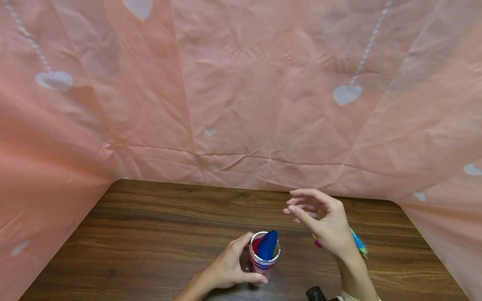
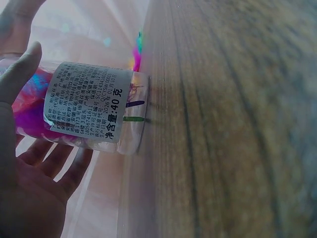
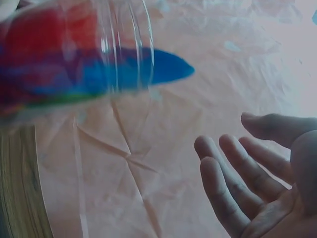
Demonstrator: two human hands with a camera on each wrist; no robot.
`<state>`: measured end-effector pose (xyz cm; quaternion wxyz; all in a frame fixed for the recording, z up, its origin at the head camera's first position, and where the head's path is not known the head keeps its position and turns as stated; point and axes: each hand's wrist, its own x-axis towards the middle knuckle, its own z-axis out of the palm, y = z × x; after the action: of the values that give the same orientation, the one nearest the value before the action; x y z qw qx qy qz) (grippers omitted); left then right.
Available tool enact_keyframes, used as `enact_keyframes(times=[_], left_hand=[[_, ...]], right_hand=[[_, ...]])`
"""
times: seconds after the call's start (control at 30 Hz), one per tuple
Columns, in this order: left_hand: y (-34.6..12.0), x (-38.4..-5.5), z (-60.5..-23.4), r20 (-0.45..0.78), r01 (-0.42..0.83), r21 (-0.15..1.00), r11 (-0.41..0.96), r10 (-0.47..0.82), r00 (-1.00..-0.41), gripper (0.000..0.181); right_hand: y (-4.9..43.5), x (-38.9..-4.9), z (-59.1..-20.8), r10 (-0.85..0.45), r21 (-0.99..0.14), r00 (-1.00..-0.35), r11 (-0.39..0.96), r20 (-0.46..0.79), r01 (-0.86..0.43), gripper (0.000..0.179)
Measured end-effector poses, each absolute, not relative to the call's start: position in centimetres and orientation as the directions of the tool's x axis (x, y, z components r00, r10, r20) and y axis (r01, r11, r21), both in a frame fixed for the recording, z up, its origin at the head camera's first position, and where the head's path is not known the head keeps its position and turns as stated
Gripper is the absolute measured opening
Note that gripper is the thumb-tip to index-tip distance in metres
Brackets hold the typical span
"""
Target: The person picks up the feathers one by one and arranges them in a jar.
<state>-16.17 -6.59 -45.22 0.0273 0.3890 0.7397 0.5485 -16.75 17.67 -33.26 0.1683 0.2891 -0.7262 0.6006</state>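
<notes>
Pink fabric (image 1: 233,83) printed with white hearts encloses the rear and both sides of a brown wood-grain table (image 1: 150,234). Head view: the left hand (image 1: 229,267) grasps a clear jar (image 1: 264,262) at the near edge of the table, thumb on the near side and fingers around the far side. The jar stands upright; a pointed blue piece (image 1: 267,246) protrudes above its rim. To the right, the right hand (image 1: 325,225) is raised, released, fingers loosely bent, well apart from the jar. A blue-green feathery item (image 1: 357,242) lies partly hidden behind the right wrist; a black object (image 1: 315,294) sits at the lower frame edge. Left wrist view: the jar appears sideways, with a white printed label (image 2: 84,101) marked "40" on its wall and red and purple contents (image 2: 32,111) visible. Base contact with the table cannot be confirmed here. Right wrist view: the blue piece extends past the jar's ridged neck; the right hand's fingers are spread and hold nothing.
</notes>
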Motion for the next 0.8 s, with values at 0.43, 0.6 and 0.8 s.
enact_keyframes(times=[0.43, 0.6, 0.8], left_hand=[[-6.6, -16.4, -45.6, 0.454, 0.621, 0.779, 0.091, 0.602, -0.657, 0.068], [-6.5, -16.5, -45.8, 0.466, 0.633, 0.769, 0.087, 0.601, -0.649, 0.067], [-6.5, -16.4, -45.7, 0.464, 0.631, 0.771, 0.087, 0.602, -0.65, 0.068]], right_hand=[[20.2, -16.9, -33.1, -0.086, -0.78, -0.818, 0.258, 0.569, -0.569, 0.031], [20.8, -17.1, -33.3, -0.069, -0.781, -0.83, 0.304, 0.554, -0.546, 0.029], [21.7, -17.7, -33.9, -0.052, -0.804, -0.838, 0.255, 0.543, -0.537, 0.027]])
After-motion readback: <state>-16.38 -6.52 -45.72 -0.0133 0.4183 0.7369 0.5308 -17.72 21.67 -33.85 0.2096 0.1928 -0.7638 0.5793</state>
